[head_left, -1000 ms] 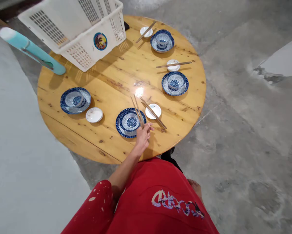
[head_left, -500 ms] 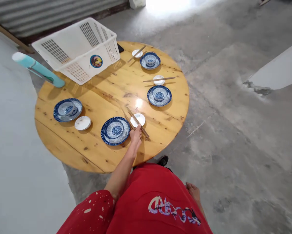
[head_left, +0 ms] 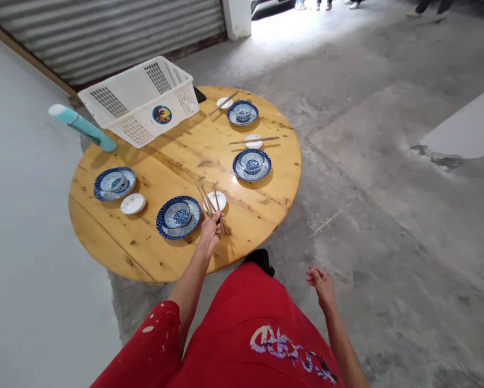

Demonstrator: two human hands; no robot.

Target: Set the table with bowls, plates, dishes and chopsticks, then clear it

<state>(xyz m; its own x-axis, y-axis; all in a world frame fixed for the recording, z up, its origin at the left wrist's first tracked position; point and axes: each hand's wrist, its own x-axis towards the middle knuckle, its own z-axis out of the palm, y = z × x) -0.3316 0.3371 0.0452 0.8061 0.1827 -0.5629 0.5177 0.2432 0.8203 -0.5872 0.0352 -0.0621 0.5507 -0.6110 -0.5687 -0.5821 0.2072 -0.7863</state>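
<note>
My left hand (head_left: 212, 227) is closed around wooden chopsticks (head_left: 204, 195) at the near side of the round table. Their far ends splay apart over a small white dish (head_left: 221, 200), partly covering it. Just left of this hand stands a blue-patterned plate (head_left: 169, 234) with a matching bowl (head_left: 181, 215) on it. Away from the table, to the right of my red shirt, my right hand (head_left: 322, 284) hangs over the floor. Its fingers are loosely bent and nothing shows in them.
On the wooden table (head_left: 165, 178) are more plate-and-bowl settings, a stacked white dish (head_left: 133, 203), and chopsticks (head_left: 254, 140) lying across another dish. A white plastic basket (head_left: 140, 121), a turquoise cylinder (head_left: 90, 131) and a dark flat object (head_left: 200, 95) stand or lie toward the back. People's feet show far off.
The chopsticks by my left hand have shifted and now fan differently over the dish. My right hand has come up and forward into fuller view. The head view has tilted upward.
</note>
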